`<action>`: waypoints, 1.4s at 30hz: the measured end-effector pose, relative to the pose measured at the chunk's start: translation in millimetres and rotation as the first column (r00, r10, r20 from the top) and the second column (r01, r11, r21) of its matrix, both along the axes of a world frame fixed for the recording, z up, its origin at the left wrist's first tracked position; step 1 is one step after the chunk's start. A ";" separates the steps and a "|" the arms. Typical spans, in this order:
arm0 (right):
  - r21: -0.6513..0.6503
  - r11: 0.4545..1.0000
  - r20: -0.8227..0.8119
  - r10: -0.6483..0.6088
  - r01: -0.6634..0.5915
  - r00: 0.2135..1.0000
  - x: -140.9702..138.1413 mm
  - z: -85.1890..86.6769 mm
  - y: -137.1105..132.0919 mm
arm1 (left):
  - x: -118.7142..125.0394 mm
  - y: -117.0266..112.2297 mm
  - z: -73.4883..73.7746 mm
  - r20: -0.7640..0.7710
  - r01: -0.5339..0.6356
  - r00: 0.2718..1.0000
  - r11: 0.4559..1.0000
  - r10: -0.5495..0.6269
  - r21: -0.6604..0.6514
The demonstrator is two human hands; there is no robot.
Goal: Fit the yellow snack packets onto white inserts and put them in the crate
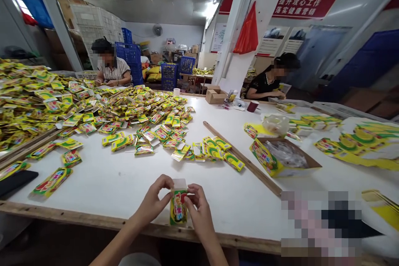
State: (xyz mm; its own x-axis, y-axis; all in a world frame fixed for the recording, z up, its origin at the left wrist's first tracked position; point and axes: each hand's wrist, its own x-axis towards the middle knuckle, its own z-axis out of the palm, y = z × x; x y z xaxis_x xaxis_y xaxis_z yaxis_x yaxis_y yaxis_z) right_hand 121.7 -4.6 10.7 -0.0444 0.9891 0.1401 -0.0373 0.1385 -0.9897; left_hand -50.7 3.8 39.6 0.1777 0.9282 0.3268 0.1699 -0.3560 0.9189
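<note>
In the head view, a small yellow and green printed carton (178, 212) is held upright near the table's front edge, its pale top flap standing open. My left hand (156, 197) pinches its upper left side between thumb and fingers. At the upper right, the fingers of my right hand (198, 208) are closed on the same carton, with the thumb on its printed front. Beyond my hands lies a loose row of similar cartons (213, 149), some with flaps open. What is inside the held carton cannot be seen.
A large carton heap (140, 108) covers the table's left and back. A wooden strip (243, 158) runs diagonally right of my hands, beside a display box (286, 158) holding clear plastic. A phone (18, 183) lies at left. Two people sit across the table; a blurred patch covers the lower right.
</note>
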 end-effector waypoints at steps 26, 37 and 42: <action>0.089 0.994 0.153 -0.078 0.065 0.985 6.7 5.3 -0.6 | 25.0 -9.5 -24.9 0.191 -0.042 0.978 0.977 0.083 -0.210; 0.165 0.983 0.234 -0.113 0.075 0.966 4.2 14.0 -4.4 | 32.2 -16.1 -17.7 0.105 -0.155 0.978 0.967 0.180 -0.204; 0.127 0.988 0.255 -0.121 0.091 0.959 -0.3 19.2 2.5 | 33.7 -7.6 -15.4 0.085 -0.205 0.970 0.952 0.230 -0.228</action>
